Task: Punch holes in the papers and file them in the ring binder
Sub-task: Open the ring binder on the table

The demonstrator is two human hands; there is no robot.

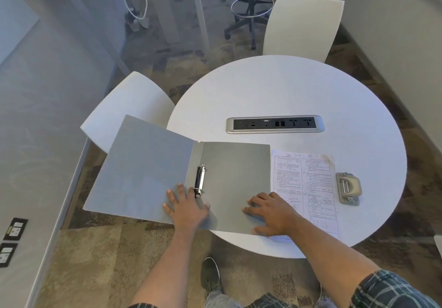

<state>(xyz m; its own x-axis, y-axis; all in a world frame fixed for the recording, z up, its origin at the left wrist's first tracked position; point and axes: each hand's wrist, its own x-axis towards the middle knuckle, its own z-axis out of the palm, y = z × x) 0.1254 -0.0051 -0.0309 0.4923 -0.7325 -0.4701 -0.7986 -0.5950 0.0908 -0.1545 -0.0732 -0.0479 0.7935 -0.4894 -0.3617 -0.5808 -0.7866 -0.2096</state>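
Note:
A grey ring binder (pixel 153 164) lies open on the round white table (pixel 275 87), its left cover hanging past the table's edge. Its metal ring mechanism (pixel 199 180) sits along the spine with no paper on it. My left hand (pixel 187 207) rests flat, fingers spread, on the left cover just below the rings. My right hand (pixel 270 213) lies flat across the binder's right cover and the near left corner of the printed papers (pixel 308 178). The papers lie right of the binder. A grey hole punch (pixel 348 188) stands right of the papers, untouched.
A power and data socket strip (pixel 275 124) is set into the table behind the binder. Two white chairs stand at the table, one at the left (pixel 129 106) under the binder's cover, one at the back (pixel 303 22). A black stool (pixel 251 8) stands farther back.

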